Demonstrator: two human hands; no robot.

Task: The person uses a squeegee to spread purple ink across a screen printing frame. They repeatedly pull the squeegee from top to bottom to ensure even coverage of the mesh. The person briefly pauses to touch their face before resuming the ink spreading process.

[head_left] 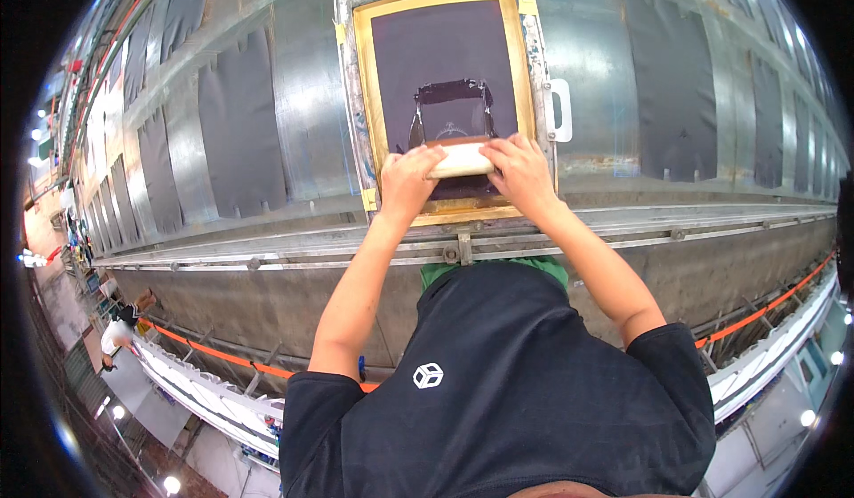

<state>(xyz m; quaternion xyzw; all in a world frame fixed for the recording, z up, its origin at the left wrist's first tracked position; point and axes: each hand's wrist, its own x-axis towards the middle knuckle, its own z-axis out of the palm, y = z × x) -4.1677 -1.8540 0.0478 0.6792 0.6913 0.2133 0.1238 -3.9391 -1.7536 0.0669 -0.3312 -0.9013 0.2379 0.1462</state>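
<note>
- Gripping a pale-handled squeegee [459, 161] by its left end, the left hand [409, 183] has its fingers curled around it.
- The right hand [523, 176] clasps its right end, fingers closed.
- I see the squeegee on the near half of a yellow-edged screen [524, 80].
- Dark sheets [669, 89] lie left and right on the metal desk [311, 80].

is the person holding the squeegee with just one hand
No, the left hand and the right hand both grip the pale squeegee, one at each end.
</note>
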